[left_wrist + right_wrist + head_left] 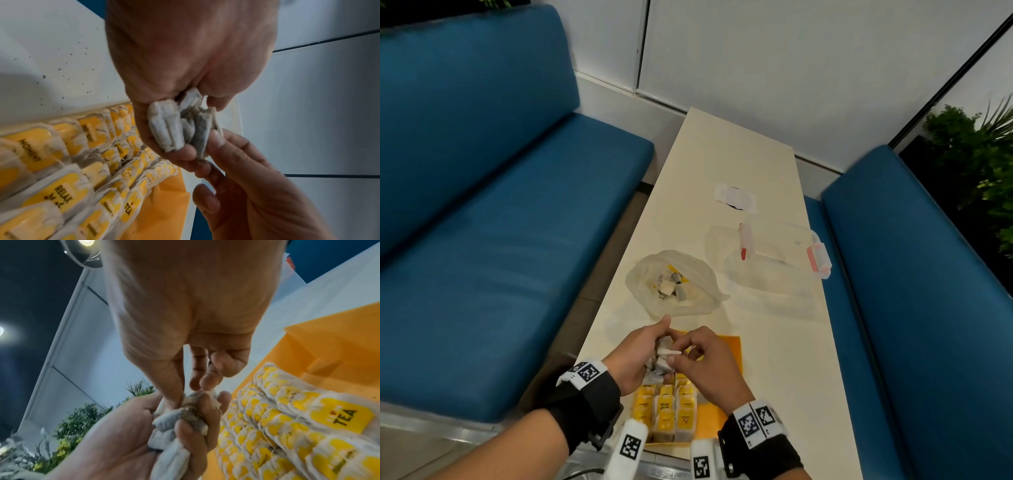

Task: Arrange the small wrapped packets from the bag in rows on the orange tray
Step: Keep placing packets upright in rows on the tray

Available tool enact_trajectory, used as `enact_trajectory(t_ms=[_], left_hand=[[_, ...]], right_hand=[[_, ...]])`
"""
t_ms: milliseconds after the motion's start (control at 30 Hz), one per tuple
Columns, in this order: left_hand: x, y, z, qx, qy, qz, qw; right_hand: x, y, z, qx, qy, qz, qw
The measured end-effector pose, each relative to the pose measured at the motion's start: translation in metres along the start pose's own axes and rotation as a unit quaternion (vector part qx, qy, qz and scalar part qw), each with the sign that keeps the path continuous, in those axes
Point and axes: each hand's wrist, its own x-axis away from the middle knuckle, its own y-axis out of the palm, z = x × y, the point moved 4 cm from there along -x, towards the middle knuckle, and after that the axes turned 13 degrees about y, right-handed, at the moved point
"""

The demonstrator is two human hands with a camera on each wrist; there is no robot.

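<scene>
My left hand [650,349] grips a bunch of small grey-white packets [659,365] just above the far end of the orange tray [726,356]. My right hand [686,351] pinches one packet of that bunch [197,396] between thumb and fingertips. In the left wrist view the bunch [166,128] sits in curled fingers, the right hand [236,170] reaching in from below. Rows of yellow-tagged packets [666,411] fill the tray's near left part [61,186]. The clear plastic bag [674,284] lies open beyond the tray with several packets inside.
A clear plastic box with pink latches [774,260] stands right of the bag. A white patch [736,197] lies farther back on the cream table [774,342]. Blue benches [482,240] run along both sides. The tray's right part [329,345] shows bare orange.
</scene>
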Motion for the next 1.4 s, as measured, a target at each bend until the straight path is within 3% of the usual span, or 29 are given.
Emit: enact_trajectory(t_ms=[333, 600, 767, 900, 1100, 1333, 1400], left_hand=[[0.002, -0.002, -0.002, 0.03, -0.007, -0.035, 0.999], [0.001, -0.008, -0.004, 0.034, -0.006, -0.003, 0.999], [-0.001, -0.01, -0.002, 0.042, 0.001, -0.013, 0.999], [-0.003, -0.01, 0.001, -0.024, 0.058, 0.004, 0.998], [-0.003, -0.013, 0.006, -0.164, 0.129, 0.002, 0.978], [0.002, -0.002, 0.014, -0.299, 0.204, -0.043, 0.931], [0.003, -0.002, 0.015, -0.297, 0.207, -0.043, 0.931]], right_hand=[[-0.014, -0.023, 0.009, -0.153, 0.06, 0.033, 0.986], [-0.014, -0.032, 0.003, -0.235, 0.07, 0.046, 0.968], [-0.009, -0.028, 0.004, -0.129, 0.007, 0.052, 0.99], [0.002, -0.016, 0.007, -0.077, -0.052, 0.022, 0.995], [-0.006, -0.03, 0.009, -0.048, 0.008, 0.071, 0.996], [-0.01, -0.031, -0.001, 0.051, 0.016, 0.03, 0.998], [-0.008, -0.035, -0.004, 0.077, 0.013, 0.036, 0.996]])
